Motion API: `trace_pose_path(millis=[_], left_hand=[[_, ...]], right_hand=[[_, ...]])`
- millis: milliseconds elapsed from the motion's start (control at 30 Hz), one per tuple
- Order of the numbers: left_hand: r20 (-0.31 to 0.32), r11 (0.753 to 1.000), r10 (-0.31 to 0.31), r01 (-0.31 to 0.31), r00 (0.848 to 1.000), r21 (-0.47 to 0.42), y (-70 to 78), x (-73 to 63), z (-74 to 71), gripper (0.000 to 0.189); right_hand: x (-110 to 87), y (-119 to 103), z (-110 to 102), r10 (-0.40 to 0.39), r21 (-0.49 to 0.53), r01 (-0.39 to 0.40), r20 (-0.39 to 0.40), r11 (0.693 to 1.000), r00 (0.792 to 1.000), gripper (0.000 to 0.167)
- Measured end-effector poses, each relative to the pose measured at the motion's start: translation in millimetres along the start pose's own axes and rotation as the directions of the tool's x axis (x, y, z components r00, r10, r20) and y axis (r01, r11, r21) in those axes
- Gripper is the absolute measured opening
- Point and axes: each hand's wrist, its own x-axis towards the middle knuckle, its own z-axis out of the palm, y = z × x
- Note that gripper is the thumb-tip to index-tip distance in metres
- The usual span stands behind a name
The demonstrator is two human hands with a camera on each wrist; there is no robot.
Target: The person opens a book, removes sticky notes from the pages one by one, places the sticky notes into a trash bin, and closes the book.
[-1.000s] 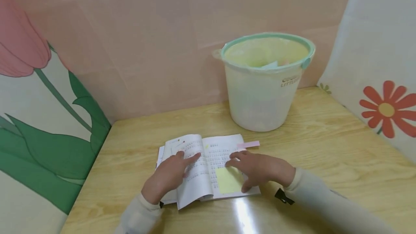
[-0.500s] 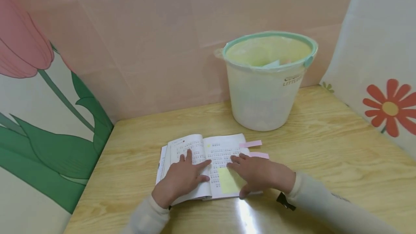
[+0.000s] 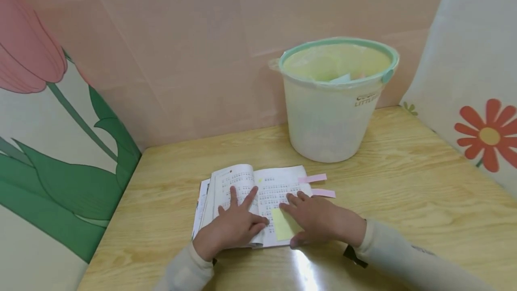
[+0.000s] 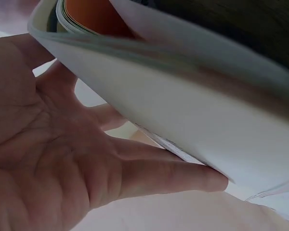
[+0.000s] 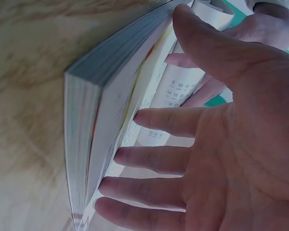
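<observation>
An open book with printed pages lies on the wooden table. My left hand rests on its left page, fingers spread and straight, thumb near the spine. In the left wrist view the left hand lies along the curved page. My right hand rests on the right page, partly over a yellow sticky note. Seen from the right wrist, the right hand's fingers are extended, their tips touching the page. Two pink sticky tabs stick out from the book's right edge.
A white bucket with a green rim and a liner stands behind the book to the right, with some paper visible inside. The wooden table meets a pink backdrop. Flower-printed sheets flank both sides.
My left hand has moved right and toward the spine, its fingers spreading over the left page, which lies flatter. My right hand has shifted only slightly, and a second pink tab has come into view.
</observation>
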Motion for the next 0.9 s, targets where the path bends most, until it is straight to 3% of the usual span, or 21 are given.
trace_pose_path(millis=[333, 533, 700, 900], left_hand=[[-0.022, 0.999, 0.017, -0.016, 1.000, 0.033, -0.3, -0.6, 2.4, 0.031], [-0.039, 0.999, 0.022, -0.020, 0.999, 0.049, 0.4, 0.8, 5.4, 0.031], [-0.043, 0.997, 0.019, -0.015, 0.999, 0.078, 2.8, 2.9, 7.1, 0.032], [-0.040, 0.996, 0.020, -0.017, 0.999, 0.086, 2.3, 2.9, 5.6, 0.032]], right_hand=[[2.8, -1.5, 2.3, -0.050, -0.117, 0.038, -0.099, 0.992, 0.994, 0.080], [3.9, -3.4, 3.0, -0.063, -0.118, 0.050, -0.111, 0.992, 0.992, 0.077], [6.4, -3.4, 3.5, -0.124, -0.147, 0.098, -0.174, 0.984, 0.977, 0.065], [6.5, -3.2, 4.2, -0.155, -0.164, 0.122, -0.205, 0.979, 0.966, 0.070]])
